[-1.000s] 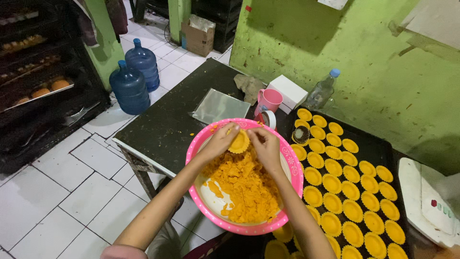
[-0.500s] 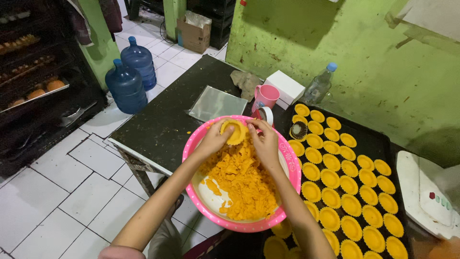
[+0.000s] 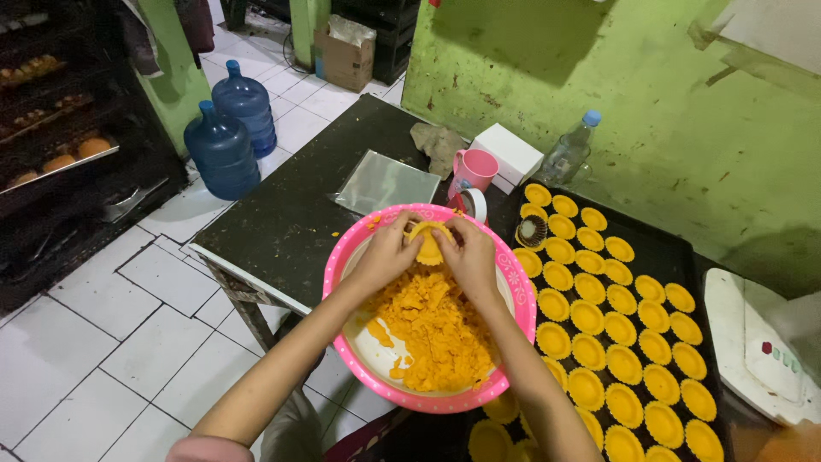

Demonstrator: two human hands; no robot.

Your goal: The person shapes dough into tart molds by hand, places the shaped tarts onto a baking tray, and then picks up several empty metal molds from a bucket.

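Fingers of left hand and right hand clamped together on small orange dough-lined tart mould, held over far rim of round pink plastic basin. Since a second ago: hands shifted slightly toward rim, mould turned, pressing continues; shell looks nearly formed. Crumbly orange dough heap below wrists. Black tray of filled yellow tart shells right, on dark bench. Pink mug, tape roll just beyond basin; path to tray unobstructed.
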